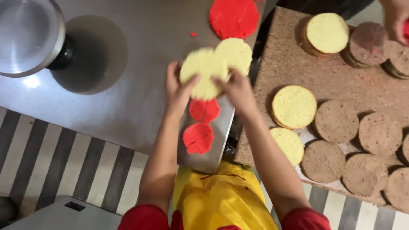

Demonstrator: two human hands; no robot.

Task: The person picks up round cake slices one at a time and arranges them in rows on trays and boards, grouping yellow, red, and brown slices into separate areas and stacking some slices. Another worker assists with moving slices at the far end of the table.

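Two worktops, steel (128, 98), cork (341, 81), striped floor (55, 157)

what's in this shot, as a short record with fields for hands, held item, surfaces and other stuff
left hand: grips the left edge of a yellow cake round
right hand: grips the round's right edge
under the round: two red rounds on the steel table
beyond it: second yellow round, then a big red round
board: on the right, carrying yellow and brown rounds
top left: metal bowl
top right: another person's hand
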